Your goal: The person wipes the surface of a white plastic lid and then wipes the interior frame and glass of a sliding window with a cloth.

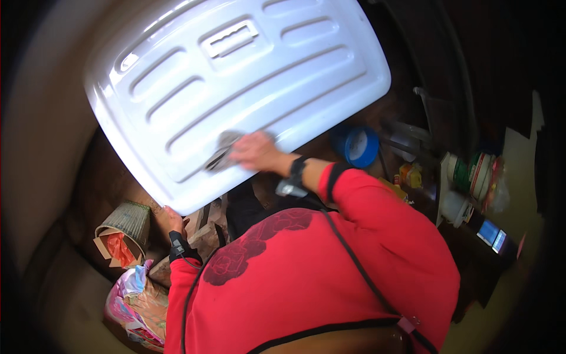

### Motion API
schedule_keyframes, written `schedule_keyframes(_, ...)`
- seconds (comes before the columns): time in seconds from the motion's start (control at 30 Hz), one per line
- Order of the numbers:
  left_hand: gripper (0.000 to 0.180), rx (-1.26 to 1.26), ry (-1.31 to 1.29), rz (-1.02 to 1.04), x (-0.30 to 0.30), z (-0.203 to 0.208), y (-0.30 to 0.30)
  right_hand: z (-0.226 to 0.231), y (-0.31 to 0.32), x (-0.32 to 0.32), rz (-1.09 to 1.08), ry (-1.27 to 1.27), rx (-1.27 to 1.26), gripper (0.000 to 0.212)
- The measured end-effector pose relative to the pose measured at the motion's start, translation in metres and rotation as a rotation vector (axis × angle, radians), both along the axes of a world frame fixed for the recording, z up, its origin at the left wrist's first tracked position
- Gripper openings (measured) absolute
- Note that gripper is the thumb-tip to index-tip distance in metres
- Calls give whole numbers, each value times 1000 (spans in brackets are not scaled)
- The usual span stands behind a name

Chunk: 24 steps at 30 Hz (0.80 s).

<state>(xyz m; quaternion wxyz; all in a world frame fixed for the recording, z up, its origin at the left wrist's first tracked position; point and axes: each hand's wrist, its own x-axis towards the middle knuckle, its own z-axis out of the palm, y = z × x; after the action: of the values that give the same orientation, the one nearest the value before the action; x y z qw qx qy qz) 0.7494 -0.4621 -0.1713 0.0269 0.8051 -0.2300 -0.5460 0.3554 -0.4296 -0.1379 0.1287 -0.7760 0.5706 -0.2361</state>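
A large white plastic lid (pixel 265 109) fills the upper part of the head view, tilted, with raised ribs and a small handle moulded in its middle. My right hand (pixel 259 152) is closed on a grey-brown cloth (pixel 221 154) and presses it against the lid's near part. Both the hand and the cloth are somewhat smeared by motion. At the lid's near left corner, my left hand (pixel 175 220) grips the edge; part of its fingers are hidden behind the rim.
On the left stand a woven basket (pixel 131 219) with cardboard and an orange-red bag in it, and a colourful plastic bag (pixel 132 304). To the right are a blue round container (pixel 362 146), a pale tub (pixel 454 207) and a lit screen (pixel 490 232).
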Motion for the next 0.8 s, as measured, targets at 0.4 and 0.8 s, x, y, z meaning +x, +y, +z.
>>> schedule_keyframes(0.4, 65, 25, -109, 137, 7, -14, -15, 81, 101, -372, -1541, -294, 215, 23)
schedule_keyframes(0.8, 60, 107, -403, 65, -12, 1, -34, 4, -51, -142, -606, 82, 349, 30)
